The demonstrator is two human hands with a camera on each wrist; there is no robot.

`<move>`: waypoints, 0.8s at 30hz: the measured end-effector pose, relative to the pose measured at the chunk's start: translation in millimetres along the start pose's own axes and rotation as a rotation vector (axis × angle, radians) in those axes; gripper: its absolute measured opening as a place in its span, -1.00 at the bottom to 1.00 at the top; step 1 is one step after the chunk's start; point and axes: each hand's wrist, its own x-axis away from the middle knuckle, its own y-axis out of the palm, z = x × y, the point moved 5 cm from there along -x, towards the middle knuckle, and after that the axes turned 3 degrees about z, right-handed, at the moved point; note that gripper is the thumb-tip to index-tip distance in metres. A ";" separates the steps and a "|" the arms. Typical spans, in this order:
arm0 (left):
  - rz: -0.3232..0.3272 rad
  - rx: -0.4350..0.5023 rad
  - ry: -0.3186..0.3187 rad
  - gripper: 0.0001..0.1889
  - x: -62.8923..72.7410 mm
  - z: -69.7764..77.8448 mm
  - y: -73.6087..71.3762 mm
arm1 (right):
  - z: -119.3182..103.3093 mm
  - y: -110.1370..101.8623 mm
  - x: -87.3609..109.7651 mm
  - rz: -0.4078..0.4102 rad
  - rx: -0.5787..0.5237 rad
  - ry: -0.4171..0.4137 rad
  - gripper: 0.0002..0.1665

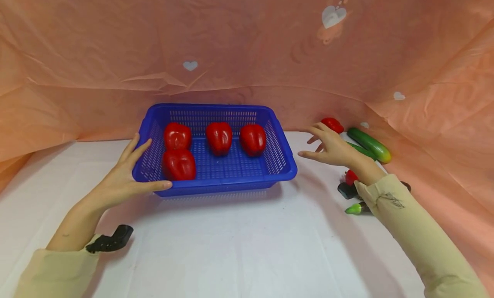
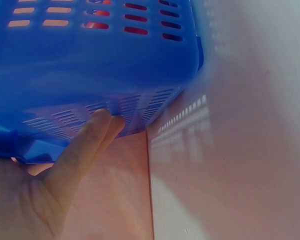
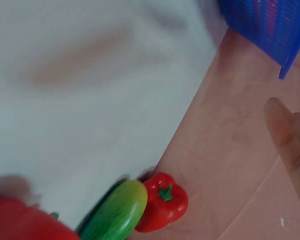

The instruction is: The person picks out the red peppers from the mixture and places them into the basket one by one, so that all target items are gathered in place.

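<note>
A blue slotted plastic basket (image 1: 231,181) has several red bell peppers (image 1: 219,138) inside. My left hand (image 1: 119,176) holds its front left corner: the thumb lies along the front rim and a finger reaches over the left rim. In the left wrist view, two fingers (image 2: 87,142) rest against the outside of the basket wall (image 2: 90,65). My right hand (image 1: 332,147) hovers to the right of the basket, apart from it, fingers spread and holding nothing. Past that hand lies another red bell pepper (image 1: 332,124), seen also as a pepper (image 3: 162,202) in the right wrist view.
Two green cucumber-like vegetables (image 1: 369,144) lie at the right by the orange cloth backdrop (image 1: 247,40). Nearer, partly behind the right forearm, are a small red item (image 1: 350,177) and a dark vegetable with a green end (image 1: 353,209). A white cloth (image 1: 231,246) covers the table.
</note>
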 end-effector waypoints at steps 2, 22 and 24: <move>0.000 0.004 0.002 0.22 0.1 0.3 0.2 | 3.0 -1.1 3.2 0.001 0.008 -0.008 -0.19; 0.002 0.006 0.002 0.21 -0.5 -1.5 0.0 | 28.0 -1.8 27.9 -0.025 0.042 0.006 -0.23; -0.001 0.013 0.002 0.22 -0.8 -1.5 0.2 | 29.7 -2.8 30.7 -0.037 0.050 0.009 -0.24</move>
